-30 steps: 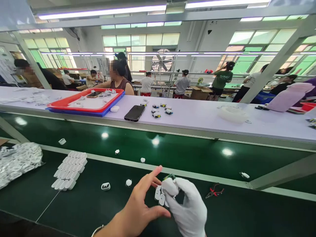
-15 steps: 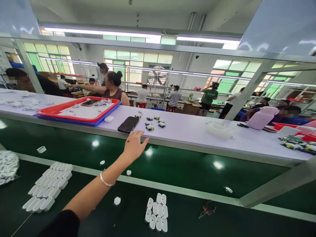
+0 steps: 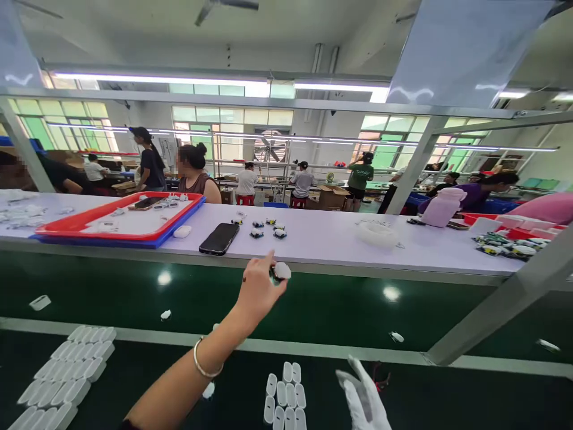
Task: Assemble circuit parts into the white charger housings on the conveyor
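Note:
My left hand [image 3: 259,288], bare with a bracelet at the wrist, pinches a small white-topped part [image 3: 282,272] with a dark underside. It is held just past the front edge of the raised shelf [image 3: 322,239]. Several similar small parts [image 3: 268,229] lie on that shelf beyond the hand, beside a black phone [image 3: 219,239]. My right hand [image 3: 362,397], in a white glove, is low in the view with its fingers stretched out and nothing in them. Red-handled pliers [image 3: 381,379] lie partly hidden behind it. Left of it stands a group of white oval cases [image 3: 290,395].
More white cases [image 3: 67,376] stand in rows at lower left. A red tray [image 3: 107,236] in a blue one sits on the shelf. Loose parts rest on the green belt [image 3: 322,304]. A metal post [image 3: 487,304] slants at right. Co-workers sit and stand beyond.
My left hand has closed on a small white-topped part and come away from the shelf. My gloved right hand has come into view at the bottom. The whole view has shifted.

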The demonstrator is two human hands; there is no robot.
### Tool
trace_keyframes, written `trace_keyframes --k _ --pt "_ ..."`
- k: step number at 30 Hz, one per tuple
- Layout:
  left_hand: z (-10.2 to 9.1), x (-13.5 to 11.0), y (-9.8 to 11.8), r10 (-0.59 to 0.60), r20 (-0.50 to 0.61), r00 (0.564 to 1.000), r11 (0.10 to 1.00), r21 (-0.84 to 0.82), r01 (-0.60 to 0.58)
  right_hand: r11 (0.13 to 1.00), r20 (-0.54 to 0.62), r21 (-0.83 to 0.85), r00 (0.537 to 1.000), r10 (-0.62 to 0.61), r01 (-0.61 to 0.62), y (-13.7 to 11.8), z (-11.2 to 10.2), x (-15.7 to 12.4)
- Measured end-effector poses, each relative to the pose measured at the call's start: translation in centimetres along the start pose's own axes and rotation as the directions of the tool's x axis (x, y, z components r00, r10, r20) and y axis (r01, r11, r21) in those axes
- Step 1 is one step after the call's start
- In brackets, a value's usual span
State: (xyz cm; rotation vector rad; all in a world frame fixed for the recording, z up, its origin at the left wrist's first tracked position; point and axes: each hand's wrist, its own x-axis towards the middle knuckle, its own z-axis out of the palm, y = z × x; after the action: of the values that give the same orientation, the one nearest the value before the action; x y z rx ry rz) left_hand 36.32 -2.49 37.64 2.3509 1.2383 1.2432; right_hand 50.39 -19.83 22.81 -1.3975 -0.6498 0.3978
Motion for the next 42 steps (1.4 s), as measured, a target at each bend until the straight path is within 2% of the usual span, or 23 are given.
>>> trace_keyframes --k 3,5,6,8,11,14,17,20,23,27,30,33,34,36,37,39,41,42 --pt "-0.8 -5.3 2.8 0.173 0.133 0.976 0.983 -0.079 -0.164 0.959 0.207 0.281 0.978 -0.017 -0.043 -6.5 3.5 0.3" --pt "-1.5 -7.9 4.1 0.226 0.199 0.954 0.967 -0.165 -0.195 0.914 0.361 0.355 0.930 0.062 -0.199 -9.3 5.0 0.4" --pt "-1.8 -8.8 4.4 0.251 0.208 0.945 0.955 -0.216 -0.206 0.880 0.395 0.393 0.913 0.100 -0.266 -10.1 5.4 0.2" --pt "-2.3 -9.7 4.7 0.312 0.172 0.934 0.913 -0.326 -0.245 0.803 0.434 0.464 0.886 0.162 -0.374 -10.6 5.5 -0.5" --pt "-2.7 -10.1 4.6 0.391 0.018 0.920 0.826 -0.449 -0.342 0.740 0.454 0.527 0.875 0.169 -0.417 -9.9 4.8 -1.8" --pt "-2.8 -10.4 4.7 0.433 -0.151 0.889 0.761 -0.468 -0.449 0.787 0.421 0.530 0.904 0.080 -0.316 -9.2 4.3 -2.6" --pt "-2.9 -10.7 5.3 0.464 -0.262 0.846 0.711 -0.459 -0.532 0.838 0.399 0.501 0.917 0.000 -0.218 -9.1 4.1 -2.9" --pt "-3.4 -10.7 5.9 0.493 -0.310 0.813 0.672 -0.457 -0.583 0.873 0.381 0.453 0.925 -0.005 -0.181 -9.2 4.0 -3.2" --pt "-3.9 -10.6 6.1 0.500 -0.322 0.804 0.654 -0.468 -0.594 0.902 0.341 0.415 0.940 -0.031 -0.121 -9.4 4.0 -3.5" --pt "-4.1 -10.5 5.7 0.471 -0.310 0.826 0.657 -0.501 -0.563 0.898 0.389 0.421 0.920 -0.054 -0.125 -10.2 3.7 -3.5" --pt "-3.6 -10.3 5.1 0.390 -0.251 0.886 0.652 -0.605 -0.458 0.907 0.487 0.385 0.873 -0.040 -0.173 -11.2 3.1 -2.8" --pt "-2.8 -10.1 4.9 0.207 -0.061 0.976 0.638 -0.748 -0.182 0.933 0.497 0.330 0.867 -0.043 -0.143 -12.1 3.1 -1.6" --pt "-2.5 -9.9 4.8 0.139 0.015 0.990 0.633 -0.770 -0.077 0.945 0.481 0.308 0.875 -0.052 -0.113 -12.3 3.4 -1.0" --pt "-2.1 -9.3 4.6 0.009 0.128 0.992 0.652 -0.752 0.091 0.967 0.452 0.252 0.889 -0.077 -0.044 -12.4 3.9 0.8" --pt "-2.0 -8.8 4.4 -0.038 0.154 0.987 0.684 -0.716 0.138 0.975 0.423 0.222 0.901 -0.093 -0.004 -12.4 4.2 2.3" --pt "-1.7 -7.3 3.5 -0.082 0.152 0.985 0.782 -0.603 0.158 0.985 0.299 0.142 0.944 -0.141 0.102 -12.6 4.4 6.4" --pt "-1.4 -4.8 1.9 -0.070 0.113 0.991 0.889 -0.444 0.114 0.972 0.060 -0.037 0.972 -0.229 0.231 -13.0 4.1 11.9" --pt "-1.2 -3.2 1.0 -0.065 0.095 0.993 0.933 -0.348 0.095 0.945 -0.081 -0.189 0.955 -0.285 0.266 -13.2 3.8 14.9"
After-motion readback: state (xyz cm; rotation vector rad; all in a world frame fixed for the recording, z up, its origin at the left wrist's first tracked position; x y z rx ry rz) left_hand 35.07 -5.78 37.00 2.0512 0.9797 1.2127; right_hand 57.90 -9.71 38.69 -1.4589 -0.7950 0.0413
